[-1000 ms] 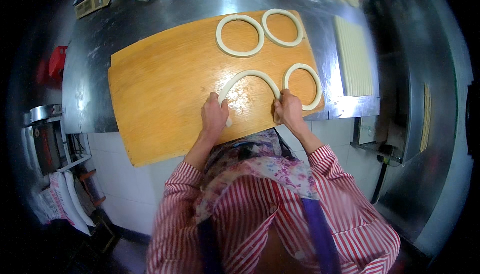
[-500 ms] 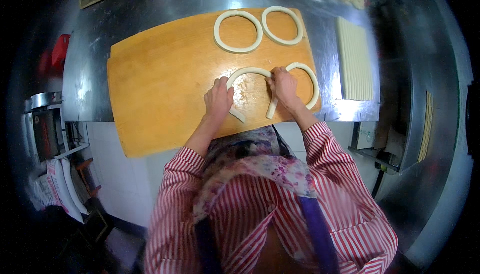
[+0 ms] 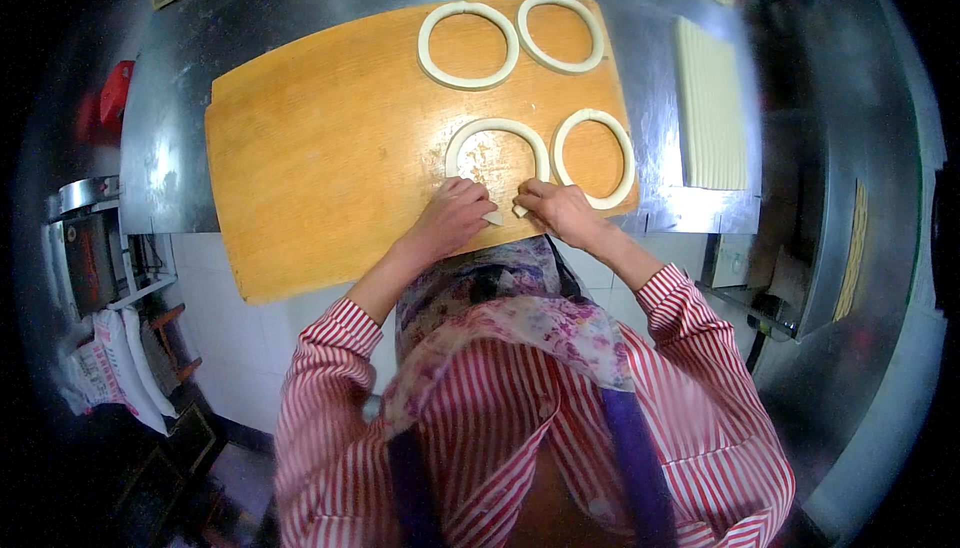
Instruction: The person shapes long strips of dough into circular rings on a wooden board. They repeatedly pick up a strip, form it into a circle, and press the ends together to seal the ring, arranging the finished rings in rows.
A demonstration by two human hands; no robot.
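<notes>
Head view: both hands sit at the board's 5 o'clock edge, left hand and right hand each with fingers pinched on an end of the arched dough strip; three finished rings lie nearby.

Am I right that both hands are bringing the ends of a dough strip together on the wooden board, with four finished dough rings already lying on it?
Not quite: the head view shows three finished dough rings, not four. The rest holds: the left hand and right hand are at the ends of the dough strip, an open arch on the wooden board.
</notes>
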